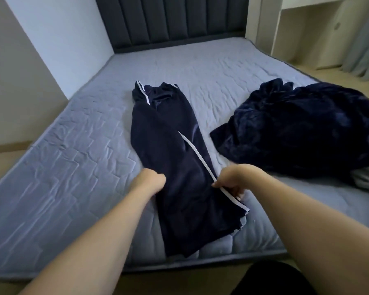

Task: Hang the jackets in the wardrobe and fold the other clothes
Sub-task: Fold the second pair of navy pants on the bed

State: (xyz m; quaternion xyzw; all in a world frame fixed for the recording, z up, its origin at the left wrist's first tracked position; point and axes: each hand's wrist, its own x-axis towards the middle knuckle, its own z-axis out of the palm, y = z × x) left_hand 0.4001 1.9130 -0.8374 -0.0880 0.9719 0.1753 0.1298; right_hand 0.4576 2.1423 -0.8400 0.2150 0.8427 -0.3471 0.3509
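Navy track trousers (170,150) lie lengthwise down the middle of the mattress (73,167), waistband far, hems near. My left hand (152,180) grips the trousers' left edge, fingers curled into the cloth; my right hand (232,179) pinches the right edge at the white side stripe (197,154). A crumpled dark garment (303,126) waits well to the right. To fold well, I would keep both edges taut and level, smooth the legs flat, then carry the near hems squarely toward the waistband.
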